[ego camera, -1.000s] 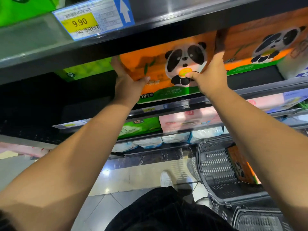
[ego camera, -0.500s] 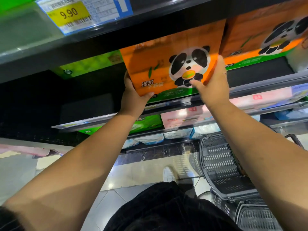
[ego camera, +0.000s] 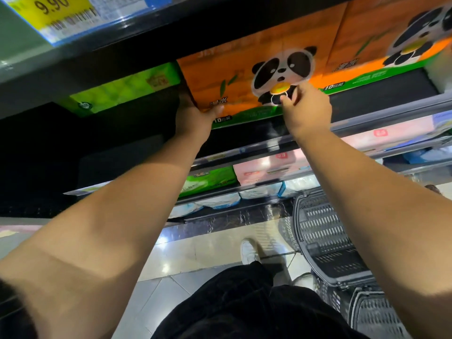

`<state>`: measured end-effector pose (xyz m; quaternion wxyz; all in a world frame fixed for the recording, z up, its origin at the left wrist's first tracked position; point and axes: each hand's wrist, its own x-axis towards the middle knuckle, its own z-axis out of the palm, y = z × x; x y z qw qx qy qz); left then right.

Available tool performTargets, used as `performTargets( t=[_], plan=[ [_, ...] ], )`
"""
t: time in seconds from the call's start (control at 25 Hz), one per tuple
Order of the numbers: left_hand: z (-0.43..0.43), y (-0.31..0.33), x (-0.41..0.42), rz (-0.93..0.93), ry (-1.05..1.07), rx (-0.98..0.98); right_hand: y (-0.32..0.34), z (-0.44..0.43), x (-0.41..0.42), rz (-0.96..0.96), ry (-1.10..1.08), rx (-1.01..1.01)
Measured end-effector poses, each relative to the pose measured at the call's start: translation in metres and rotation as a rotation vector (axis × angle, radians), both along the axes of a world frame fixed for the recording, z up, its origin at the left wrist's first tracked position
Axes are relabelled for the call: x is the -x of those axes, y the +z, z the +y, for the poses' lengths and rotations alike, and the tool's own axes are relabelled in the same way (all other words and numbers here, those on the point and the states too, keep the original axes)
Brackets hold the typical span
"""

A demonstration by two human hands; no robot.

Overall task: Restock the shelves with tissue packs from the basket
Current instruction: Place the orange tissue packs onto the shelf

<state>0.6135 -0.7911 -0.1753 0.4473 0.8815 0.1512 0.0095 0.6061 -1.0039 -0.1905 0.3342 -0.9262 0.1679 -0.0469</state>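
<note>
An orange tissue pack (ego camera: 244,77) with a panda picture and a green bottom strip stands on the dark shelf (ego camera: 391,94), under the shelf above. My left hand (ego camera: 193,116) grips its lower left corner. My right hand (ego camera: 305,106) presses on its front, fingertips at the panda. A second orange panda pack (ego camera: 381,45) stands touching it on the right. The black plastic basket (ego camera: 325,243) sits on the floor at lower right; my right arm hides part of it.
A green pack (ego camera: 127,89) lies left of the orange one, with dark shelf space below it. A yellow 9.90 price tag (ego camera: 56,13) hangs on the upper shelf edge. Lower shelves hold green, pink and white packs (ego camera: 264,170). My shoe (ego camera: 248,250) is on the tiled floor.
The orange pack has gone further back onto the shelf beside the second panda pack. My right hand slid from its right edge to its front. The view has moved closer.
</note>
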Motion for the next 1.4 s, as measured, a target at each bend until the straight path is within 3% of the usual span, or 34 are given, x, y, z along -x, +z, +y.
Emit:
performTargets(
  t=[0.16, 0.56, 0.72, 0.84, 1.24, 1.4],
  plan=[
    [-0.001, -0.006, -0.006, -0.061, 0.047, 0.079, -0.007, 0.003, -0.008, 0.031, 0.210, 0.039],
    [0.001, 0.004, 0.034, 0.013, -0.034, 0.152, -0.007, -0.003, 0.019, 0.122, 0.307, 0.077],
    [-0.013, 0.018, 0.084, -0.025, -0.238, -0.210, -0.003, -0.010, 0.069, 0.025, 0.330, 0.199],
    [-0.034, 0.021, 0.104, -0.086, -0.465, -0.422, -0.002, -0.023, 0.111, 0.069, 0.350, 0.275],
    [-0.177, -0.014, 0.169, -0.079, -0.994, -0.571, -0.027, -0.145, 0.248, 0.329, 0.120, 0.283],
    [-0.236, -0.040, 0.179, -0.043, -1.193, -0.650, -0.055, -0.187, 0.285, 0.419, -0.023, 0.190]
  ],
)
